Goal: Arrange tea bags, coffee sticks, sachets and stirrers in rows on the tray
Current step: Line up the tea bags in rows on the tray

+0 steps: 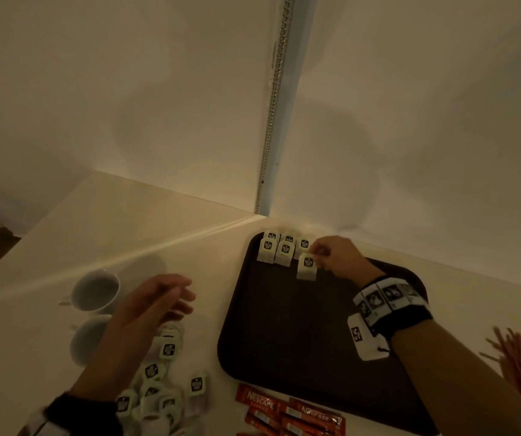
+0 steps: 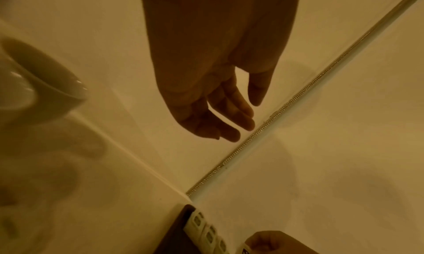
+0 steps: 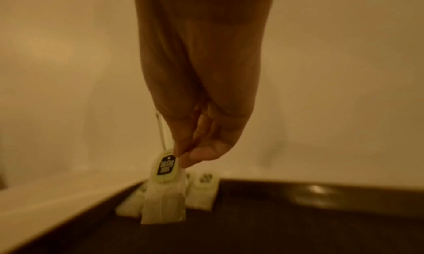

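Note:
A dark brown tray (image 1: 300, 335) lies in the counter's corner. Several white tea bags (image 1: 279, 248) with black labels sit in rows at its far left corner. My right hand (image 1: 319, 258) pinches another tea bag (image 1: 306, 267) by its top, just right of those rows; the bag (image 3: 164, 192) hangs down with its bottom edge at the tray (image 3: 298, 230). My left hand (image 1: 171, 297) hovers open and holds nothing, left of the tray, above a loose pile of tea bags (image 1: 161, 382). Its fingers (image 2: 229, 112) are relaxed.
Two white cups (image 1: 95, 292) stand left of my left hand. Red Nescafe coffee sticks (image 1: 287, 410) lie at the tray's near edge. Reddish stirrers (image 1: 520, 360) are heaped at the right. Walls meet right behind the tray.

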{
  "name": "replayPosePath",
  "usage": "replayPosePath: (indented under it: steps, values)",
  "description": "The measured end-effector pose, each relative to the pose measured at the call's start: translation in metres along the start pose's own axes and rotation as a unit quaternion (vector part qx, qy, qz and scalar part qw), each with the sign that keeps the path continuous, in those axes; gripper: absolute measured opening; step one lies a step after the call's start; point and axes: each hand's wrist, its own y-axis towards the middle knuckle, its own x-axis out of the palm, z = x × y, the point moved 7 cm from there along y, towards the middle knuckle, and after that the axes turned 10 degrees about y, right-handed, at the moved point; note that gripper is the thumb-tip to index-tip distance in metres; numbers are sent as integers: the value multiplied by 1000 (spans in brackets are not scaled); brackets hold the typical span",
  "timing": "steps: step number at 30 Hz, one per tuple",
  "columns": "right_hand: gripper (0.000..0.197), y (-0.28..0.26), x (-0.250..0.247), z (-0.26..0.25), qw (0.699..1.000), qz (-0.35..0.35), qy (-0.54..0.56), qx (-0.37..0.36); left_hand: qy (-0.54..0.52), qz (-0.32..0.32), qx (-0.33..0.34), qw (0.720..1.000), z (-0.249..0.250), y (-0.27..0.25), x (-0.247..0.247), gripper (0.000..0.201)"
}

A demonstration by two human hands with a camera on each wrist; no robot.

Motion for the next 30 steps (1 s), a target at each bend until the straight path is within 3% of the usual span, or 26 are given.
replayPosePath:
  steps: [3, 5, 6, 9, 18, 22, 25, 28, 30]
  values:
    - [8, 16, 12, 22, 1000, 14, 8, 22, -4, 34, -37, 999, -19, -19, -16, 33]
    - [8, 24, 14, 28, 999, 43, 15, 28, 8, 55, -62, 997, -36, -32, -29, 31]
    - [7, 28, 15, 30, 998, 60, 17, 29, 10, 64, -81, 995, -44, -38, -35, 19]
    - [7, 39, 14, 34, 994, 101, 25, 34, 43, 81, -130, 987, -65, -56, -54, 32]
    - [5, 53, 16, 39, 989, 139, 22, 52, 74, 113, -176, 975, -76, -78, -81, 25]
    - [28, 40, 27, 13, 989, 147, 18, 28, 98, 112, -189, 971, -75, -92, -87, 21]
    - [24, 11, 65, -46, 995, 68, 32, -72, 103, 112, -202, 967, -76, -104, -88, 19]
    - [23, -31, 127, -98, 981, -98, 23, -165, 115, 105, -219, 963, -79, -116, -89, 18]
    - [31, -54, 173, -115, 962, -197, -2, -189, 116, 100, -224, 962, -79, -123, -88, 18]
